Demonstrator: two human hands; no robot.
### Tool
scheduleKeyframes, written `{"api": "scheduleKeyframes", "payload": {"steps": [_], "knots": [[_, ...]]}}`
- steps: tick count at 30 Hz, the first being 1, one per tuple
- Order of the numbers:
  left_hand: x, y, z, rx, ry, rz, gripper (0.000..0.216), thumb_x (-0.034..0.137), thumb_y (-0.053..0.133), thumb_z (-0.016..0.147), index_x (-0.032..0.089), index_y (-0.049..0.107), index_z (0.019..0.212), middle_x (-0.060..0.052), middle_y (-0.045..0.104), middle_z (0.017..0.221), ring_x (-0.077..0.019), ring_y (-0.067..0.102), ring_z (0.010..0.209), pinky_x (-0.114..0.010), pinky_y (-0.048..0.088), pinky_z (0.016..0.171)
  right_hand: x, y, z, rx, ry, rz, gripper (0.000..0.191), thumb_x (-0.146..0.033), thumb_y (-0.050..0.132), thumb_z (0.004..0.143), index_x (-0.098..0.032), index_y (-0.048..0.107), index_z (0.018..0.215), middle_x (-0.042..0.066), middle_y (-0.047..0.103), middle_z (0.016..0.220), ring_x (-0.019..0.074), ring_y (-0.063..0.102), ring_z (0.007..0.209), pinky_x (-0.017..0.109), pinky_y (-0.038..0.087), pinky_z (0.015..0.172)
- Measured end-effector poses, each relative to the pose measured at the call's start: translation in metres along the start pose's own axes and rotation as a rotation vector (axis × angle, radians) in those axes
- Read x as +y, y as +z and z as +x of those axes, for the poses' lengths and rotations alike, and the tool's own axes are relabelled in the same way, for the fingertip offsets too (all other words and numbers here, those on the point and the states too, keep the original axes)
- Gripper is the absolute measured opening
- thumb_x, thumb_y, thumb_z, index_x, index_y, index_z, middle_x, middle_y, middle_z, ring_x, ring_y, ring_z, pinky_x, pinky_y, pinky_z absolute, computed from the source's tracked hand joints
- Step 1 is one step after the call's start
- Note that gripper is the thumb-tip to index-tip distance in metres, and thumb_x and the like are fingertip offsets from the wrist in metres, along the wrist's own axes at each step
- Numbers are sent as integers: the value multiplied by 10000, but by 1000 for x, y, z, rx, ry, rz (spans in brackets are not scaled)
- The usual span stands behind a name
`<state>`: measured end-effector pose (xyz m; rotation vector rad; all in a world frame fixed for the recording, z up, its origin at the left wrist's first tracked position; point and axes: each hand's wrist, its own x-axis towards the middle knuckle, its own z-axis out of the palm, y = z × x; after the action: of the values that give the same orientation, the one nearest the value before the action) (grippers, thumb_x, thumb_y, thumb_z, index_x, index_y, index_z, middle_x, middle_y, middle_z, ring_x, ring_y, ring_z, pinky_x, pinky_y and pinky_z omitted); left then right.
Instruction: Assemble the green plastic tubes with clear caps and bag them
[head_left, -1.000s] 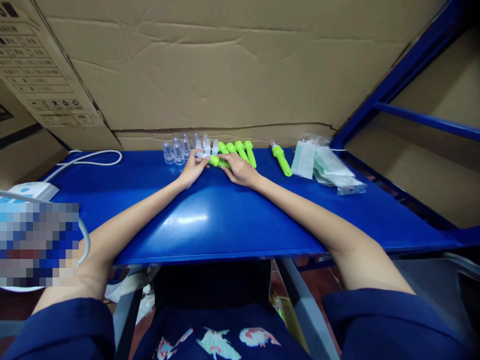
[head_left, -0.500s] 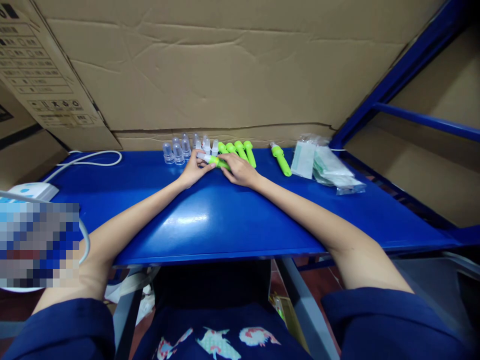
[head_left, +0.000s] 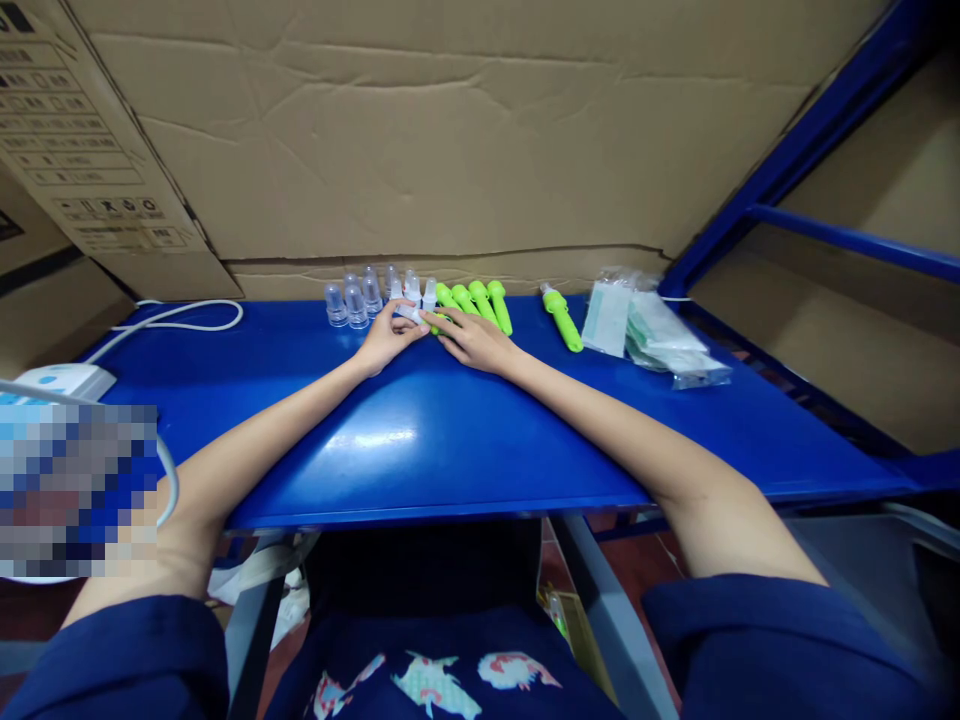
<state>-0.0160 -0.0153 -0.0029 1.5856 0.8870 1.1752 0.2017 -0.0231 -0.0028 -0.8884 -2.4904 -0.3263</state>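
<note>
At the back middle of the table, both my hands meet around one piece: a whitish see-through cap [head_left: 409, 313] joined end to end with a bright green handle [head_left: 436, 326]. My left hand [head_left: 388, 343] pinches the cap end between thumb and fingers. Over the green end lies my right hand [head_left: 480, 343], its fingers wrapped on it and hiding most of it. Behind my left hand stand several clear domed plastic caps [head_left: 354, 300] and a few whitish ones [head_left: 430, 293]. Several green handles [head_left: 478, 298] lean in a row behind my right hand.
To the right lies a single green handle with a clear tip [head_left: 562, 318], beside plastic-wrapped packets [head_left: 664, 333]. A white power strip [head_left: 67, 380] with a looped cable [head_left: 195, 318] is on the left. Cardboard [head_left: 450, 150] walls the back of the blue table [head_left: 450, 440].
My right hand's fingers have shifted slightly left over the green handle and cover more of it. The left hand keeps its hold almost in place.
</note>
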Motion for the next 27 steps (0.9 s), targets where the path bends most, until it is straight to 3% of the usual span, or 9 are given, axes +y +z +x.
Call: {"api": "scheduleKeyframes", "payload": {"steps": [8, 15, 27], "knots": [[0, -2, 0, -25, 15, -15, 686, 210, 825, 693, 169, 486, 1289, 42, 697, 769, -101, 665, 719, -259, 505, 793, 0, -5, 3, -49, -41, 127, 677, -95, 396, 967, -285, 303, 1610, 85, 321, 1655, 313, 513, 1402, 563, 497, 1071], [0, -1, 2, -25, -35, 18, 715, 97, 755, 705, 156, 463, 1355, 19, 717, 822, -96, 672, 721, -265, 514, 820, 1, -4, 2, -51, -34, 174, 737, -37, 407, 904, -238, 314, 1607, 90, 340, 1644, 295, 472, 1440, 558, 470, 1117], [3, 3, 1, -44, -16, -47, 716, 109, 711, 769, 196, 409, 1412, 25, 727, 818, -126, 706, 813, -307, 514, 896, 5, 1, -1, -42, -28, 157, 753, 1, 380, 870, -180, 328, 1599, 145, 334, 1645, 298, 398, 1489, 552, 439, 1148]]}}
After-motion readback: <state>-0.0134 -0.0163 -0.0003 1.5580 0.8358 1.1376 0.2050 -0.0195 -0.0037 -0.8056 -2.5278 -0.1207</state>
